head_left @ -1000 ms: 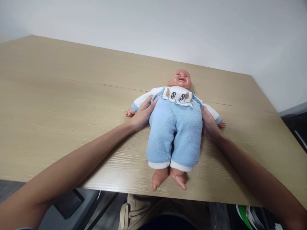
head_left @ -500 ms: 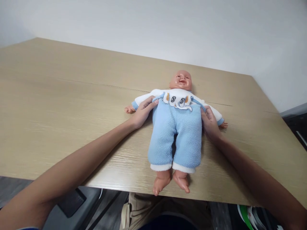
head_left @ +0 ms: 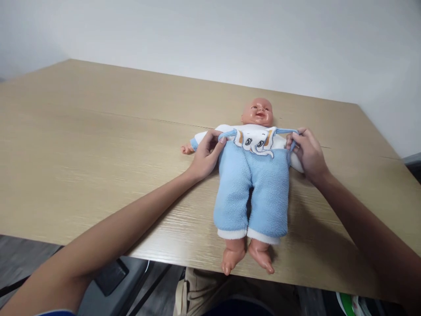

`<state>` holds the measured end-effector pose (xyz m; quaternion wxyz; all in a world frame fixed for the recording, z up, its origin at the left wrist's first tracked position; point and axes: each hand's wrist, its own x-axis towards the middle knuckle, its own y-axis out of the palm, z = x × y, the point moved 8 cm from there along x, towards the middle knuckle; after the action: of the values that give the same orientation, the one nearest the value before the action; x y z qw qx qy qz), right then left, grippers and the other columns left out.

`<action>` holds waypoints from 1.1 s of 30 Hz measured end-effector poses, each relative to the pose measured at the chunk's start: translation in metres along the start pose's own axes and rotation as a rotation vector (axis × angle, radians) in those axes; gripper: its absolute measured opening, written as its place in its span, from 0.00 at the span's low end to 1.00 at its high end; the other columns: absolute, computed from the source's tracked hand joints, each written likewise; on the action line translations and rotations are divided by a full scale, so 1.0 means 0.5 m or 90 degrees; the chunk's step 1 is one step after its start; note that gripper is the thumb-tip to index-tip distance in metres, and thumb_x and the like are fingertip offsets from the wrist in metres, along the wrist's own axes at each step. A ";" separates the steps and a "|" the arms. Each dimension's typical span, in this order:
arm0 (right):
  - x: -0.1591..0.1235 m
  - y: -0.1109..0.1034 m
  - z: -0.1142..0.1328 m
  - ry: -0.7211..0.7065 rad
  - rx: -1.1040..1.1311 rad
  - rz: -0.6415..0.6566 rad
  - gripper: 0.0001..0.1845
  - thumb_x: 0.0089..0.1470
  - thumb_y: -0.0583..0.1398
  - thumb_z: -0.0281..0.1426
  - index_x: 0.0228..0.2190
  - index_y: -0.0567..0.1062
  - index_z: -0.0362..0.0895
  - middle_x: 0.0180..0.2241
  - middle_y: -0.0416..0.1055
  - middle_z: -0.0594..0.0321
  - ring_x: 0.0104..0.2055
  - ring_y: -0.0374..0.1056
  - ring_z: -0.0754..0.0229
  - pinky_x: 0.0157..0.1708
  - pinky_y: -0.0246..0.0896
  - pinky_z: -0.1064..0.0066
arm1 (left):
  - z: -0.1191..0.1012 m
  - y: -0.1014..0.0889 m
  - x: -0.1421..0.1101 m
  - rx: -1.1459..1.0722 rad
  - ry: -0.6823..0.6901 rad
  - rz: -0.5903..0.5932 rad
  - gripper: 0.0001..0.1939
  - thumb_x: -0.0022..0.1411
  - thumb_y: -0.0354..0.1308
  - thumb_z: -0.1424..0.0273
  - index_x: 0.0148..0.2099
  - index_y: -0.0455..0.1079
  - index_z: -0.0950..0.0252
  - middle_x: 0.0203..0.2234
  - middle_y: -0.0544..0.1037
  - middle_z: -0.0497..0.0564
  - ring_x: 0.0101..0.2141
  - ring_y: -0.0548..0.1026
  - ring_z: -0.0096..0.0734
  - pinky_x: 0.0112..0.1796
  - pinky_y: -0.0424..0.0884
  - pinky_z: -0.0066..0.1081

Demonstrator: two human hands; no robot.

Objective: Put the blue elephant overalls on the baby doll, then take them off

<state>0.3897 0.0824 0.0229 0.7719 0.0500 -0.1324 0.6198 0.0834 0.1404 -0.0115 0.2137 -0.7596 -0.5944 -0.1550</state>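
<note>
A baby doll (head_left: 260, 112) lies on its back, head away from me and feet near the table's front edge. It wears a white top and light-blue fleece overalls (head_left: 269, 188) with an elephant-face bib (head_left: 255, 141). My right hand (head_left: 311, 153) is closed around the right blue shoulder strap (head_left: 285, 131), pulling it taut out to the side. On the other side, my left hand (head_left: 208, 153) pinches the left strap (head_left: 228, 133) near the waist, thumb on top. The doll's right-side forearm is mostly hidden behind my right hand.
The wooden table (head_left: 98, 153) reaches back to a white wall (head_left: 210, 39). Below its front edge, a flat dark object (head_left: 112, 277) rests on a grey seat (head_left: 98, 303). A green and white item (head_left: 347, 303) shows at the lower right.
My right hand has lifted and moved outward and away from the doll's side, stretching the right strap. The left hand keeps its place at the left strap. The view has shifted slightly.
</note>
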 end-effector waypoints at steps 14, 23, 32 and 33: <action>0.118 0.268 0.146 -0.253 -0.435 0.320 0.09 0.69 0.67 0.38 0.44 0.83 0.46 0.47 0.82 0.53 0.48 0.77 0.45 0.56 0.71 0.52 | -0.063 -0.011 -0.024 0.121 0.190 -0.042 0.13 0.83 0.59 0.55 0.51 0.73 0.58 0.44 0.77 0.55 0.44 0.74 0.41 0.49 0.72 0.43; 0.143 0.477 0.063 -0.356 -0.670 0.690 0.21 0.58 0.70 0.19 0.53 0.84 0.45 0.54 0.84 0.55 0.48 0.79 0.49 0.43 0.68 0.64 | -0.090 -0.002 -0.033 0.116 0.272 -0.023 0.09 0.83 0.59 0.60 0.49 0.70 0.59 0.41 0.76 0.54 0.42 0.72 0.40 0.45 0.70 0.43; 0.159 0.400 0.107 -0.387 -0.562 0.469 0.18 0.60 0.66 0.27 0.52 0.76 0.47 0.52 0.82 0.54 0.47 0.77 0.46 0.46 0.65 0.59 | -0.064 -0.002 -0.036 0.120 0.166 -0.052 0.14 0.84 0.58 0.55 0.49 0.71 0.60 0.38 0.77 0.51 0.37 0.73 0.36 0.41 0.71 0.37; 0.164 0.380 0.109 -0.376 -0.520 0.439 0.19 0.58 0.65 0.25 0.51 0.75 0.47 0.51 0.82 0.55 0.47 0.76 0.47 0.47 0.66 0.59 | -0.063 -0.001 -0.037 0.122 0.168 -0.053 0.14 0.84 0.58 0.55 0.49 0.71 0.60 0.38 0.77 0.51 0.37 0.73 0.35 0.41 0.71 0.37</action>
<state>0.2137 0.1897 0.0807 0.4141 -0.1259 -0.5761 0.6933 0.0788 0.1087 0.0067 0.3544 -0.6835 -0.6044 -0.2049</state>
